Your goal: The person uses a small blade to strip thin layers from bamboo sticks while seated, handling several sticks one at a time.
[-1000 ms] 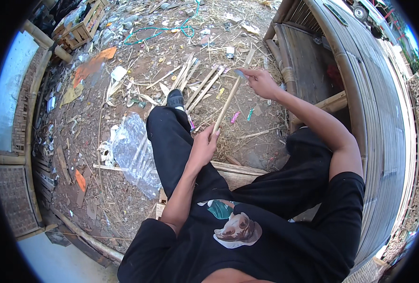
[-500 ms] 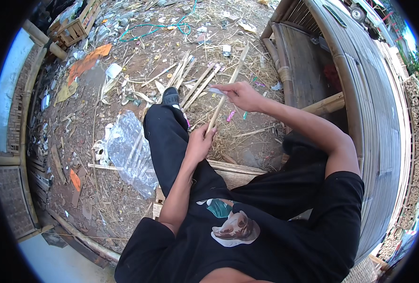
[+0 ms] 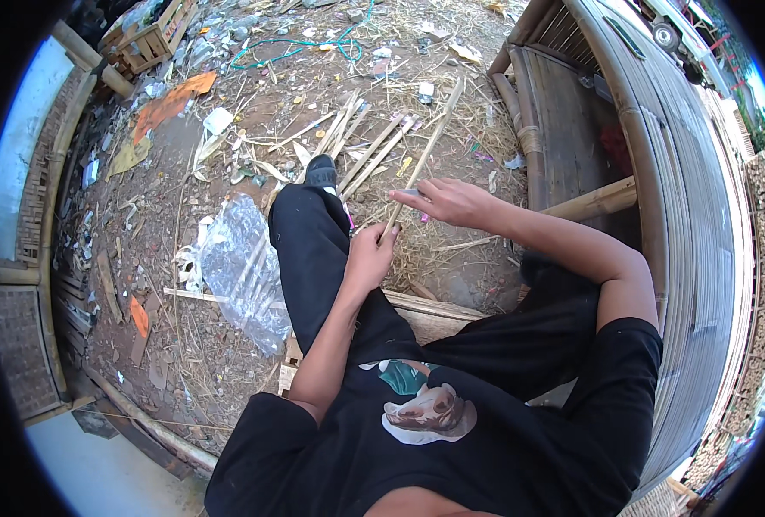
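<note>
A long, pale bamboo strip (image 3: 435,136) slants up and away from my left hand (image 3: 370,258), whose fingers are wrapped round its lower end. My right hand (image 3: 453,204) is closed on a knife (image 3: 409,192); only a little of the metal shows, and the handle is hidden in my fingers. The knife lies across the strip a short way above my left hand, with my forefinger stretched along it. Several split bamboo strips (image 3: 374,153) lie on the ground beside my shoe (image 3: 320,172).
A crumpled clear plastic sheet (image 3: 243,267) lies left of my leg. To the right stands a bamboo bench (image 3: 688,215) with a bamboo crossbar (image 3: 593,200). Farther off are a green cord (image 3: 301,57), an orange scrap (image 3: 171,105) and a wooden crate (image 3: 150,43). Straw and litter cover the ground.
My right hand has come down along the strip with the knife, closer to my left hand. The left hand keeps its hold on the lower end. The whole view has shifted slightly.
</note>
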`<state>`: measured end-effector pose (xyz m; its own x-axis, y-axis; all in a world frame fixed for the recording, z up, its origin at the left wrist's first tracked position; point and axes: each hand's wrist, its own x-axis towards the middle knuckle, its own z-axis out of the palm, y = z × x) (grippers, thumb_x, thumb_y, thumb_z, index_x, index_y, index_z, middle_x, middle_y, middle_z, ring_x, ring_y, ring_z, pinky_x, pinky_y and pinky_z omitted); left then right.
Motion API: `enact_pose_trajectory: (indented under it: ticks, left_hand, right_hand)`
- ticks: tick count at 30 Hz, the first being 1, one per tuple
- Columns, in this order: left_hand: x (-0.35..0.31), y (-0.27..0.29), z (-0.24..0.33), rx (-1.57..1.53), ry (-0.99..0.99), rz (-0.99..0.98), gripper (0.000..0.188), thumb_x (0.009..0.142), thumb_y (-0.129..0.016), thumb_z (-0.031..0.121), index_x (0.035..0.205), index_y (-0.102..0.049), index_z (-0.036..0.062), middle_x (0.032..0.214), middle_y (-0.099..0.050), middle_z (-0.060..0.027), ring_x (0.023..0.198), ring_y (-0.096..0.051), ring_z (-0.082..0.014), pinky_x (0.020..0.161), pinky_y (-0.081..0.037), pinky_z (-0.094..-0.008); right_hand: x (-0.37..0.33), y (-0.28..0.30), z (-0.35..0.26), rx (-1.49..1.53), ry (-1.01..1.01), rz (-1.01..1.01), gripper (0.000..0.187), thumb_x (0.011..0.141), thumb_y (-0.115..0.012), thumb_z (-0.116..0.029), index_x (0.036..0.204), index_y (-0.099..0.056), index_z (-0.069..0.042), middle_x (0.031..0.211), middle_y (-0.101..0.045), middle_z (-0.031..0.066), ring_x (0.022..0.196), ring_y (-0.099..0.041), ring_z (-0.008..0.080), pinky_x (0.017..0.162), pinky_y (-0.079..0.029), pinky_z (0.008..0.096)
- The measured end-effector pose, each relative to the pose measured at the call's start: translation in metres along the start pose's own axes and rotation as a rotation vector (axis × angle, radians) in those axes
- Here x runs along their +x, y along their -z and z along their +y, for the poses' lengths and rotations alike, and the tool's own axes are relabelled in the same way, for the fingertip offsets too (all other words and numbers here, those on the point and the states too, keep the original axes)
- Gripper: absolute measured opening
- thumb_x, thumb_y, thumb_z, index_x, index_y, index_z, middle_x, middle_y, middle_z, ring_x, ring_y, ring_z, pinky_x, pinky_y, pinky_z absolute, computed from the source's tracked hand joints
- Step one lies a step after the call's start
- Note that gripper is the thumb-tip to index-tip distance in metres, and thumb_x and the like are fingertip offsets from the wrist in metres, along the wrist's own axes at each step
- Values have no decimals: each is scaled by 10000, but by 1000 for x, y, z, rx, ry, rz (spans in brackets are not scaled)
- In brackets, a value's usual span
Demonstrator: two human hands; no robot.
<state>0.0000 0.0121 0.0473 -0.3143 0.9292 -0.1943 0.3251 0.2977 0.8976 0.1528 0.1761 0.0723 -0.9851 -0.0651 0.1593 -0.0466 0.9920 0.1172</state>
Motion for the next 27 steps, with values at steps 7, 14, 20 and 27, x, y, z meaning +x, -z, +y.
enact_pose_trajectory:
  ticks: [7, 14, 20, 27]
  left_hand:
    - [-14, -8, 4, 54, 22, -44, 288, 939, -551, 218, 817, -592, -39, 548, -396, -49, 529, -345, -121, 500, -312, -337]
    - [-5, -5, 4, 32, -28, 0, 302, 943, -549, 218, 782, -570, -37, 500, -440, -74, 442, -431, -142, 459, -361, -351]
    - [-13, -3, 11, 22, 51, -31, 273, 944, -548, 211, 831, -598, -33, 514, -434, -67, 459, -404, -126, 464, -341, -339]
    - [-6, 2, 10, 11, 44, -49, 275, 958, -529, 231, 980, -677, 1, 509, -445, -39, 448, -398, -103, 450, -338, -318]
  right_hand:
    - [-28, 1, 48, -110, -208, -11, 697, 827, -512, -68, 1478, -272, -131, 737, -470, 56, 682, -606, 181, 589, -527, 303]
    - [-21, 0, 18, 14, -99, -38, 729, 832, -512, -68, 1495, -238, -194, 713, -450, 55, 590, -597, 179, 511, -511, 325]
    - [-31, -1, 65, -201, -299, 17, 663, 834, -525, -61, 1456, -303, -109, 737, -499, 75, 609, -604, 191, 517, -522, 308]
    - [-14, -7, 12, 83, -194, 34, 741, 829, -504, -15, 1496, -234, -194, 772, -450, 73, 639, -579, 193, 556, -502, 328]
